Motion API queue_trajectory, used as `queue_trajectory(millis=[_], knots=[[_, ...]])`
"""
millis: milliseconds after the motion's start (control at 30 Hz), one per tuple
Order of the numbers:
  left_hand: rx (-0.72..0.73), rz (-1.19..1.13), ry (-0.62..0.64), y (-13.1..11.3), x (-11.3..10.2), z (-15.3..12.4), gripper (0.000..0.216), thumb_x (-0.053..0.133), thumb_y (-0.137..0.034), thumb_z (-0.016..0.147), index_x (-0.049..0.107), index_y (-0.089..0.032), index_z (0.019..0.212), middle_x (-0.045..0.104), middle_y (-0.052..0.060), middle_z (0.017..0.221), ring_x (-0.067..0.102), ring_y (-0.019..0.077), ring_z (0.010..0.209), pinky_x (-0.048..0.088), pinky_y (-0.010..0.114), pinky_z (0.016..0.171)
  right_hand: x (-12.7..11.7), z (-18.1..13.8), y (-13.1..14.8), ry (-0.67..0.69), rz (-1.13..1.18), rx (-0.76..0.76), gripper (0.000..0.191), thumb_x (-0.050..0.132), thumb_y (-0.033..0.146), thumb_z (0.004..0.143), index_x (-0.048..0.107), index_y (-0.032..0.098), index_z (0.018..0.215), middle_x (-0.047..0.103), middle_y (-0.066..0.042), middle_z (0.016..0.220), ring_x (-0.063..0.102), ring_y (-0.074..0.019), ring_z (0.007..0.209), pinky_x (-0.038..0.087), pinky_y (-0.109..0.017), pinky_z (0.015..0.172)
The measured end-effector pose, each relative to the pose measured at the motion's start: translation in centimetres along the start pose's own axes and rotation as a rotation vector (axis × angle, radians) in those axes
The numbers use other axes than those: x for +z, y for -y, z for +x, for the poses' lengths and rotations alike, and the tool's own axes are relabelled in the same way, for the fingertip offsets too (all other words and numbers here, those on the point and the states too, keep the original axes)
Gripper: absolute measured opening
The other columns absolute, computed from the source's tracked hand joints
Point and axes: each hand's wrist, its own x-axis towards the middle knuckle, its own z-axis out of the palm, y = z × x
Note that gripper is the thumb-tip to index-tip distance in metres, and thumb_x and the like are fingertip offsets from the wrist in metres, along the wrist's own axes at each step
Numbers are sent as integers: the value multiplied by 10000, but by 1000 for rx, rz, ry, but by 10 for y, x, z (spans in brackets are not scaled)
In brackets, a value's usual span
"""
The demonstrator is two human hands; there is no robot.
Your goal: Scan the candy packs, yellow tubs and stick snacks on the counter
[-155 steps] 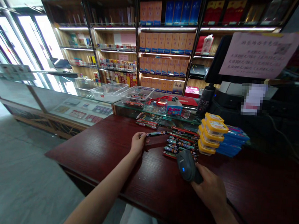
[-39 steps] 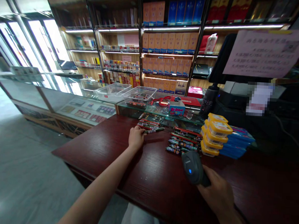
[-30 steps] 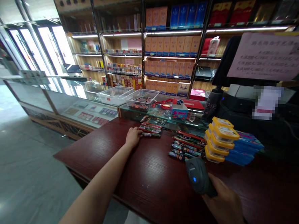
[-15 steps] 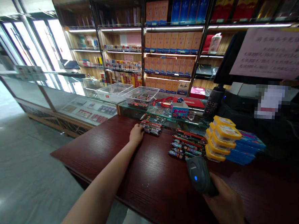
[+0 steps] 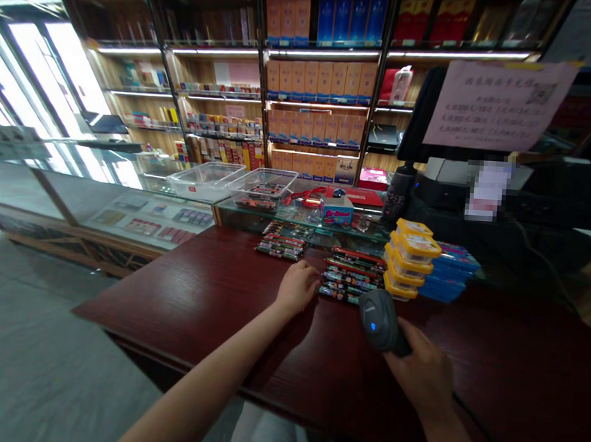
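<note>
My left hand [image 5: 299, 288] lies on the dark red counter [image 5: 211, 296] with its fingers curled against the left end of the nearer pile of wrapped sticks [image 5: 353, 272]; what they pinch is hidden. A second, smaller pile of sticks [image 5: 280, 247] sits farther back to the left. My right hand [image 5: 419, 375] is wrapped round the handle of a black barcode scanner [image 5: 377, 323], whose blue light shows and whose head points at the nearer pile.
A stack of yellow-lidded tubs [image 5: 413, 258] and blue packs [image 5: 450, 270] stand right of the sticks. Behind are a glass case [image 5: 141, 205] with two clear trays [image 5: 262, 185], a small box [image 5: 336, 213], a black bottle [image 5: 397, 194] and a monitor bearing a paper sign [image 5: 497, 103]. Shelves line the back.
My left hand laid a stick on the far left pile, then moved right to the nearer pile. The scanner stayed in my right hand, shifting slightly left.
</note>
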Motion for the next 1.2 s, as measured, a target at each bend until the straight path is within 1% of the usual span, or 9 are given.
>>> queue_trajectory(millis=[100, 200, 367, 533, 767, 833, 900, 1100, 1200], knots=[[21, -58, 31, -23, 13, -10, 123, 610, -201, 776, 639, -201, 896, 601, 46, 932, 561, 187, 907, 447, 307, 833, -3, -2, 1, 16, 0, 41, 331, 532, 321, 774, 617, 159, 1049, 714, -111, 971, 684, -239, 792, 510, -314, 651], [8, -69, 29, -31, 22, -17, 67, 589, -220, 809, 613, -199, 867, 602, 48, 924, 554, 188, 880, 443, 310, 797, -5, -2, 2, 19, 12, 78, 330, 530, 321, 775, 626, 168, 1050, 713, -111, 989, 681, -238, 804, 504, -313, 664], [52, -14, 22, -31, 25, -24, 100, 562, -205, 837, 615, -198, 921, 608, 58, 962, 510, 203, 927, 415, 330, 833, -8, 0, 5, 24, 18, 89, 329, 526, 308, 765, 632, 163, 1040, 719, -108, 956, 681, -233, 786, 503, -313, 671], [115, 68, 99, -29, 27, -26, 219, 564, -238, 840, 639, -238, 1046, 577, 62, 991, 470, 221, 953, 402, 349, 849, -10, 1, 7, 33, 20, 114, 327, 543, 313, 766, 628, 162, 1043, 716, -107, 972, 681, -235, 807, 503, -310, 677], [154, 67, 173, -28, 22, -28, 213, 554, -202, 832, 654, -253, 1013, 573, 62, 1007, 466, 217, 965, 395, 362, 873, -9, 0, 5, 5, 29, 94, 330, 540, 327, 773, 634, 158, 1040, 716, -111, 975, 679, -237, 800, 498, -316, 677], [160, 43, 140, -28, 18, -27, 229, 531, -198, 846, 642, -250, 1039, 587, 62, 1023, 472, 217, 976, 399, 363, 885, -8, -1, 4, -19, 41, 79, 321, 539, 313, 773, 632, 150, 1034, 717, -113, 968, 679, -237, 802, 499, -315, 682], [138, 26, 63, -25, 15, -27, 227, 501, -210, 866, 627, -237, 1053, 598, 63, 1039, 478, 222, 990, 402, 367, 900, -8, -3, 3, -49, 43, 69, 318, 538, 313, 779, 630, 140, 1029, 717, -120, 957, 678, -239, 799, 500, -317, 678], [-75, -61, -151, -16, 13, -25, 220, 463, -143, 859, 554, -203, 1050, 612, 69, 993, 540, 217, 963, 427, 364, 896, -7, -5, 3, -46, 50, 67, 321, 535, 326, 781, 629, 159, 1039, 715, -121, 973, 680, -239, 804, 503, -320, 683], [-116, -108, -215, -14, 13, -25, 203, 463, -123, 843, 526, -191, 1023, 590, 73, 984, 555, 211, 952, 442, 350, 875, -5, -6, 4, -22, 76, 36, 319, 539, 323, 783, 627, 162, 1044, 713, -119, 979, 679, -239, 822, 508, -321, 690]])
